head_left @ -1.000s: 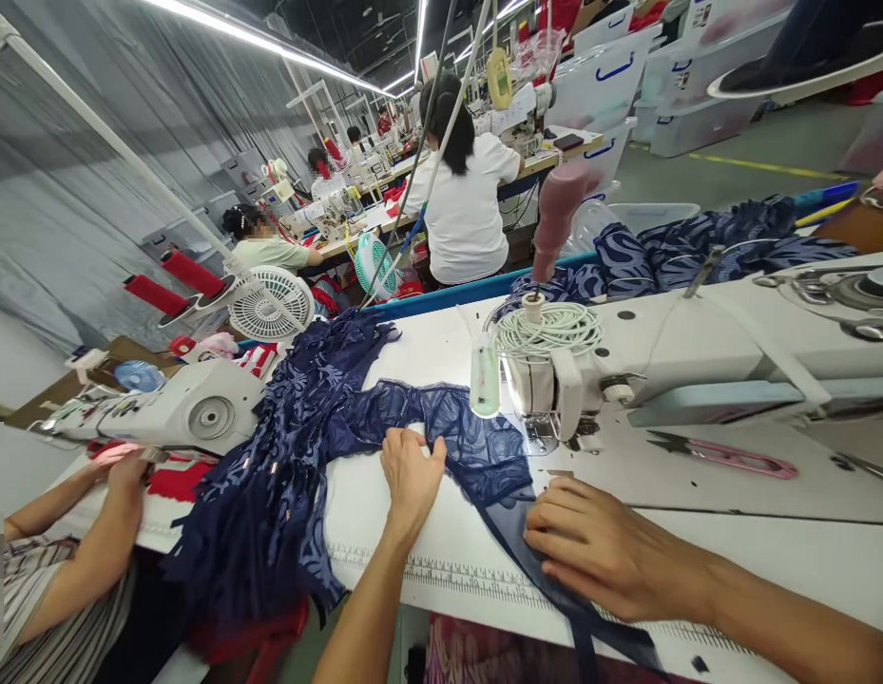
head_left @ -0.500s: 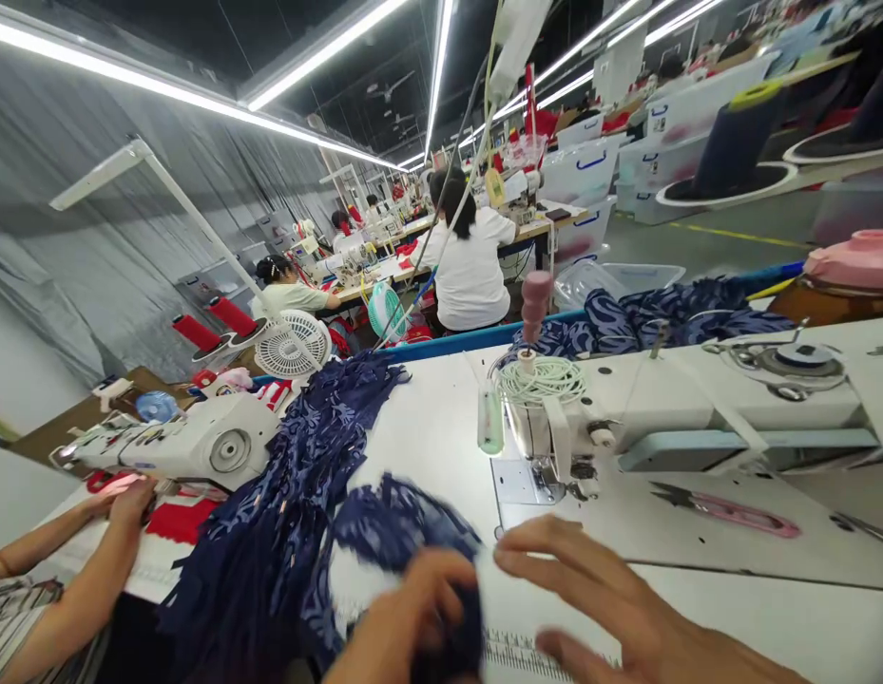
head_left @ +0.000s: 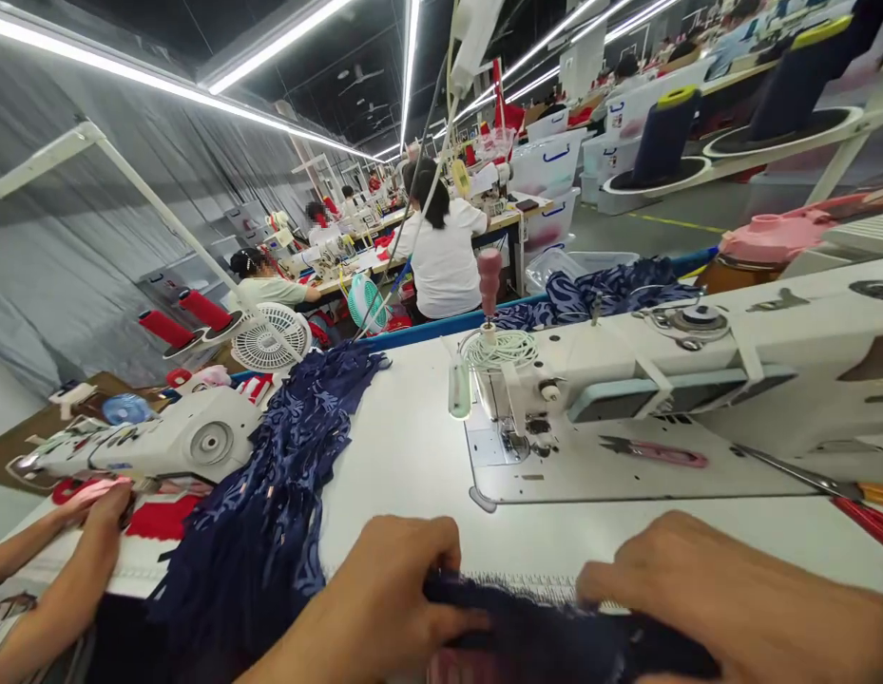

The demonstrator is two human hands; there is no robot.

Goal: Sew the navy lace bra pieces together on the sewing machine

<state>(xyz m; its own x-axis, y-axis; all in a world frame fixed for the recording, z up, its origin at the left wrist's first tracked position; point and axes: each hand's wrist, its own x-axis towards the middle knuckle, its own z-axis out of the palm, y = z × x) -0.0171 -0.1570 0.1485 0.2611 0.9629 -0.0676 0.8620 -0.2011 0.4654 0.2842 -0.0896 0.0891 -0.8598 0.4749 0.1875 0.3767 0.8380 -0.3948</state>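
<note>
From the head camera, the task's cloth, a dark navy length [head_left: 533,622] blurred along its lower part, lies at five o'clock, stretched between the two hands over the near edge of the white bench [head_left: 391,465]. The left hand [head_left: 388,598], between six and seven o'clock, has its grip clamped on one end, thumb and fingers together around the fabric. The right hand [head_left: 698,589], at four o'clock, has its grip closed on the other end, fingers bent over the top edge. A ruler strip [head_left: 516,578] shows just beyond the cloth. At three o'clock stands a sewing machine [head_left: 604,332], with pink-handled snips [head_left: 655,451] lying below its arm, near four o'clock. A heap of patterned navy pieces [head_left: 277,475] spreads at eight o'clock, next to a second sewing machine [head_left: 177,437]; past that, a co-worker's hands [head_left: 103,508] are at red fabric [head_left: 163,516]. At nine o'clock are a white fan [head_left: 270,337] and two red thread spools [head_left: 166,329]. At twelve o'clock sits a person in a white shirt [head_left: 445,266], back turned.
</note>
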